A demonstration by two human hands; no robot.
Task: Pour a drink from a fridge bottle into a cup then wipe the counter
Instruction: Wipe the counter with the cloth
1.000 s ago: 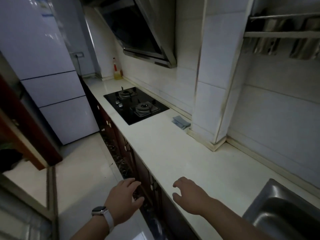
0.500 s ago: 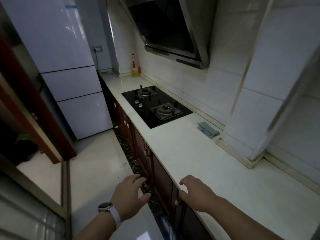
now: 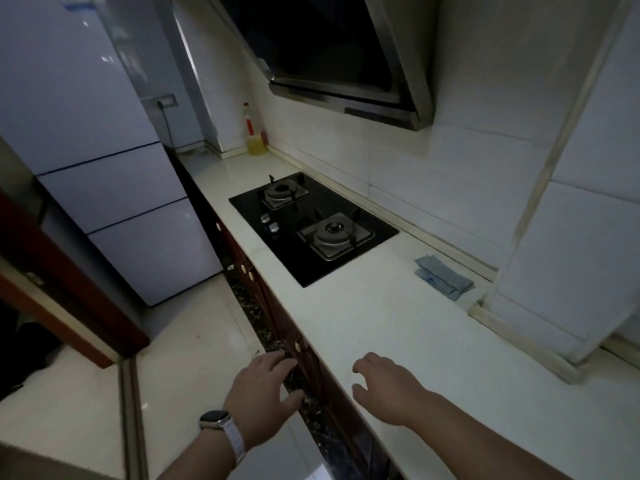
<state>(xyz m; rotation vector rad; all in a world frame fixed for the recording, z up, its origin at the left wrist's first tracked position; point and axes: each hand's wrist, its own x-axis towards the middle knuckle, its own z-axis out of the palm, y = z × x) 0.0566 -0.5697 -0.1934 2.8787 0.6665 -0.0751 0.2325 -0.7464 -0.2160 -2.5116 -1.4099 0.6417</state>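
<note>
The person stands at the near end of a long pale desk [image 3: 398, 323] that runs from 5 o'clock toward 11 o'clock. Both hands are held out low in the picture, palms down, and they grip nothing. The left hand [image 3: 263, 396], with a watch [image 3: 215, 420] on a white strap at the wrist, hangs over the floor and the dark cabinet fronts [image 3: 277, 306], its fingers loosely spread. The right hand [image 3: 388, 386] hovers over the front edge of the desk at 6 o'clock, fingers slightly curled and open; whether it touches the surface cannot be told.

A folded grey-blue cloth [image 3: 443, 277] lies on the desk at 3 o'clock, near the tiled wall and just beside a tiled column [image 3: 561, 254]. A black two-burner hob [image 3: 311, 226] is set into the desk at the centre, under a slanted extractor hood [image 3: 332, 53]. A bottle of yellow liquid [image 3: 255, 136] stands in the far corner at 12 o'clock. The tall white fridge [image 3: 104, 168] stands closed at 10 o'clock. No cup or drink bottle is visible.
</note>
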